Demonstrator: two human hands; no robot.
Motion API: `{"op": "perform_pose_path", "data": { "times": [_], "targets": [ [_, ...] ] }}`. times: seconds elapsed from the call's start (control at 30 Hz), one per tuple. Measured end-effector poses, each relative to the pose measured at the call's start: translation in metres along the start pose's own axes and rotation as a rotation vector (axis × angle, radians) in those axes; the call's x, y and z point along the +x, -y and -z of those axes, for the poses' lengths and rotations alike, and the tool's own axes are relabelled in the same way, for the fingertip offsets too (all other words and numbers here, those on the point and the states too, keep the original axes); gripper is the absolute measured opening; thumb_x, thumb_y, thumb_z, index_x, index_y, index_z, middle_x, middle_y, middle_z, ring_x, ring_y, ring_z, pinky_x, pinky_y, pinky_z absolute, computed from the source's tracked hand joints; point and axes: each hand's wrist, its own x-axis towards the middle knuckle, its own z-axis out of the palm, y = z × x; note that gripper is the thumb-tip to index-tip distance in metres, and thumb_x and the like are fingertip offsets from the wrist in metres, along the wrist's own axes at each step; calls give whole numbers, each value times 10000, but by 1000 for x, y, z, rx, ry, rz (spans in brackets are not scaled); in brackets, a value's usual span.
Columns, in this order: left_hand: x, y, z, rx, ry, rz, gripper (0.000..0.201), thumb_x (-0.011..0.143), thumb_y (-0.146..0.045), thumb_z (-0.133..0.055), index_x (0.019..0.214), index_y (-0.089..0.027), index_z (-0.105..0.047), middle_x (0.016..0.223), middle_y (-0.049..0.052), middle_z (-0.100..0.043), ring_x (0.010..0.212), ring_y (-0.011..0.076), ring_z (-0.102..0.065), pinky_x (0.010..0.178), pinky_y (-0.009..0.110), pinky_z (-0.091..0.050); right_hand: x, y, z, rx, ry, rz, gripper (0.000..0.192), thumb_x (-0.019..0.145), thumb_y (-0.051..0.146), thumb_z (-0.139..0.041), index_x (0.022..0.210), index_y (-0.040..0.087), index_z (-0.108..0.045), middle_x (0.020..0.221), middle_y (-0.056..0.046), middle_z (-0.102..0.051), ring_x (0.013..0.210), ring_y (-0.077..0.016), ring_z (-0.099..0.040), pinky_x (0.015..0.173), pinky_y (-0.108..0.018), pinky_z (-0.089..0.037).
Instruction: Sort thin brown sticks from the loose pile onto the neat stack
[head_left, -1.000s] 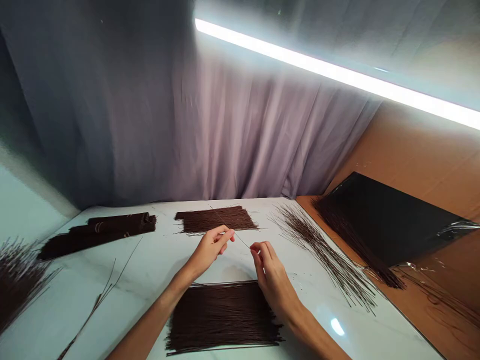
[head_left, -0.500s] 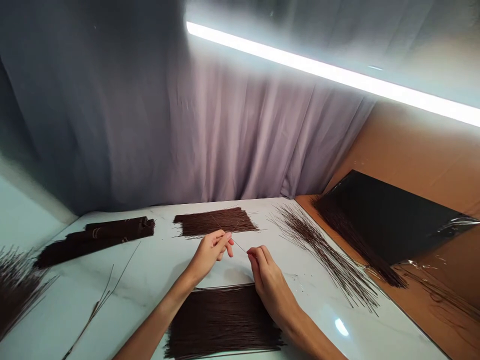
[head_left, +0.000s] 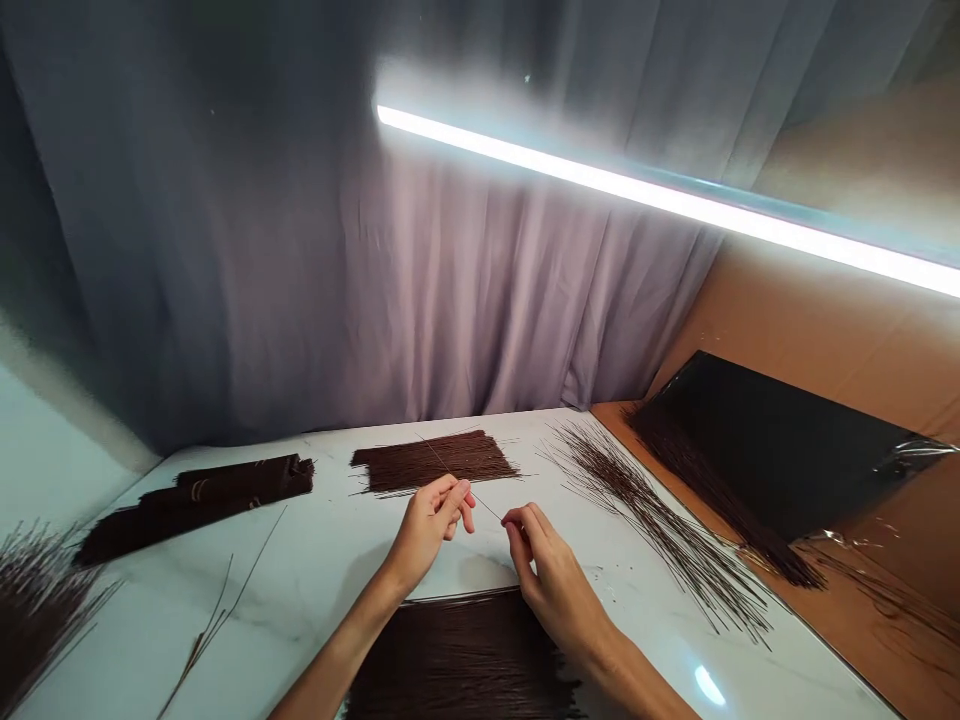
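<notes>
My left hand (head_left: 431,525) and my right hand (head_left: 551,575) pinch the two ends of one thin dark stick (head_left: 484,504), held just above the white table (head_left: 315,560). The stick slants from far left to near right between my fingertips. Right below my wrists lies a flat layer of the same dark sticks (head_left: 457,660), partly cut off by the frame's bottom edge. A smaller flat layer of sticks (head_left: 435,462) lies beyond my hands.
Tied dark bundles (head_left: 202,492) lie at the back left. Loose sticks fan out at the right (head_left: 660,525) and at the far left edge (head_left: 37,600). A few stray sticks (head_left: 217,615) lie left of my arm. A black plastic-wrapped pack (head_left: 772,440) rests on brown cardboard at right. A grey curtain hangs behind.
The view has tilted up a little, so everything sits lower in the frame. My hands still hold the same stick, the right fingers slightly further along it.
</notes>
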Motion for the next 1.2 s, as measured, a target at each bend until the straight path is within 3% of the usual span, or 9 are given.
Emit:
{"op": "perform_pose_path", "data": {
  "times": [0.2, 0.37, 0.57, 0.67, 0.77, 0.87, 0.97, 1.07, 1.2],
  "targets": [
    [-2, -3, -2, -6, 29, -4, 447, 919, -600, -594, 786, -174, -584, 571, -17, -603, 435, 65, -245, 452, 238, -165, 1, -2, 2, 34, 29, -29, 180, 1082, 285, -332, 978, 246, -474, 899, -47, -587, 755, -206, -579, 668, -337, -457],
    [-5, -9, -2, -4, 84, 5, 420, 959, -574, -552, 826, -176, -578, 605, -9, -607, 476, 82, -241, 474, 241, -175, 8, -12, 16, 79, 151, -1, 229, 1095, 322, -331, 956, 239, -493, 870, -20, -612, 751, -178, -574, 688, -299, -480],
    [-20, -26, -11, 51, 362, 104, 379, 964, -517, -585, 806, -177, -639, 574, 3, -637, 470, 100, -295, 485, 252, -209, 31, -32, 52, 92, 292, 74, 324, 1098, 380, -351, 909, 217, -558, 800, -2, -641, 702, -152, -587, 648, -249, -492],
    [-28, -28, -18, 150, 480, 106, 342, 946, -432, -646, 714, -183, -672, 584, 4, -660, 534, 126, -419, 551, 260, -294, 42, -26, 74, 35, 291, 122, 288, 1075, 363, -404, 919, 221, -599, 814, -22, -661, 732, -178, -580, 726, -298, -475],
    [-29, -23, -22, 252, 436, 46, 396, 967, -400, -618, 629, -195, -629, 602, -5, -642, 620, 149, -485, 640, 269, -336, 40, -4, 84, -48, 224, 166, 234, 1051, 307, -441, 939, 230, -632, 900, -66, -683, 833, -224, -571, 861, -385, -419],
    [-22, -16, -18, 222, 340, 45, 361, 983, -442, -577, 727, -195, -638, 645, 1, -640, 599, 142, -428, 601, 264, -314, 20, 20, 78, -103, 137, 203, 237, 1060, 259, -399, 960, 241, -614, 844, -57, -674, 739, -212, -564, 791, -367, -412],
    [-14, -14, -9, 146, 283, 67, 389, 999, -514, -500, 809, -189, -601, 629, -2, -618, 500, 110, -281, 504, 256, -221, -5, 26, 60, -19, 247, 141, 250, 1083, 270, -364, 965, 260, -585, 798, -24, -650, 693, -192, -560, 690, -313, -419],
    [-15, -20, -6, 80, 302, 90, 401, 997, -529, -493, 821, -181, -585, 618, 2, -617, 470, 90, -246, 487, 252, -187, -13, 13, 43, 30, 366, 100, 277, 1085, 299, -371, 906, 252, -577, 737, 8, -600, 636, -169, -524, 623, -279, -407],
    [-26, -26, -18, 42, 417, 150, 382, 989, -501, -528, 809, -174, -610, 606, 8, -632, 472, 88, -302, 494, 244, -219, 4, -13, 43, 25, 365, 82, 267, 1073, 301, -422, 896, 229, -609, 784, -3, -637, 701, -169, -566, 670, -271, -432]
  ]
}}
